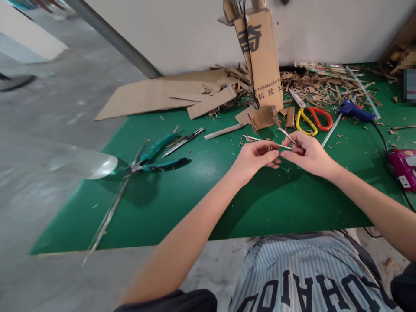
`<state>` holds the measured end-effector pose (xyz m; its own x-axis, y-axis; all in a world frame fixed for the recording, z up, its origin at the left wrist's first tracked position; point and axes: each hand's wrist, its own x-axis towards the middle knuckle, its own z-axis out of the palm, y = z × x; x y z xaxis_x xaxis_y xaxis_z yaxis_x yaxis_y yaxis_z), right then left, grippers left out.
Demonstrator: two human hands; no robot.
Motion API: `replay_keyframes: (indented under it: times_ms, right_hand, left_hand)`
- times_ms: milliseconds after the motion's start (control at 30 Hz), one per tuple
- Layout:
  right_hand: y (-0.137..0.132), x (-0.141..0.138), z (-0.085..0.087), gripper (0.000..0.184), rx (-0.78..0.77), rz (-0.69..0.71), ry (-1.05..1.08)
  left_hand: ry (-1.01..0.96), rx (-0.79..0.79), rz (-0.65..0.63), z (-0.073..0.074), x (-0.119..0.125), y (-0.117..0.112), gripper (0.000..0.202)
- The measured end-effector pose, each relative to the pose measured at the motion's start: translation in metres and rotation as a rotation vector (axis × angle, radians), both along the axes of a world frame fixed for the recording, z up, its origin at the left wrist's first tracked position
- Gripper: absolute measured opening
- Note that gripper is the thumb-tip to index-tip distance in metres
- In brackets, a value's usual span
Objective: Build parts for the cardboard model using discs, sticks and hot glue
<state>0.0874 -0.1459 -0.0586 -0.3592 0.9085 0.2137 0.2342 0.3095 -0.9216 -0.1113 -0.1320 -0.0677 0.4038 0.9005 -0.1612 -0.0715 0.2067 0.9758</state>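
Observation:
My left hand [256,159] is closed above the green table, thumb against fingers. A small brown piece [270,148], probably cardboard, shows at its fingertips. Close by on the right, my right hand [307,152] is closed around a slim metallic tool [289,136] that points up and left; its exact kind is unclear. A thin white stick [251,138] runs behind the left fingers toward the right hand; I cannot tell whether either hand touches it. Just beyond the hands stands a small folded cardboard piece [264,119], below a tall printed cardboard structure [264,56].
Yellow-and-red scissors [313,118] and a blue glue gun [355,111] lie at right, near a magenta device [403,167]. Green-handled pliers [159,158], a utility knife [183,142] and clear rods [112,208] are left. Cardboard scraps [325,86] line the back of the table [182,203].

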Motion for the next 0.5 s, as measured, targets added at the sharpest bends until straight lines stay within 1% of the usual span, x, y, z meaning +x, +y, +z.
replay_keyframes:
  times_ms: [67,167,233,400,500]
  right_hand:
    - [-0.0047,-0.0044,-0.0002,0.017,0.049,0.003,-0.019]
    - [-0.0084,-0.0086,-0.0005,0.024,0.11,0.045,-0.068]
    - [-0.0088,-0.0095,-0.0007,0.026,0.149,0.065,-0.103]
    - [-0.0082,-0.0091,-0.0039,0.03,0.233,0.027,-0.19]
    - [-0.0083,-0.0092,-0.0067,0.034,0.273,-0.01,-0.239]
  left_hand:
    - [-0.042,-0.037,0.0,-0.0022,0.0005,-0.0005,0.043]
    - [-0.091,-0.09,-0.015,-0.0049,0.0026,-0.0024,0.041]
    - [-0.099,-0.1,-0.031,-0.0061,0.0041,-0.0034,0.04]
    - [-0.087,-0.077,-0.025,-0.0085,0.006,-0.0033,0.044]
    - [-0.097,-0.06,-0.015,-0.0093,0.0063,-0.0027,0.041]
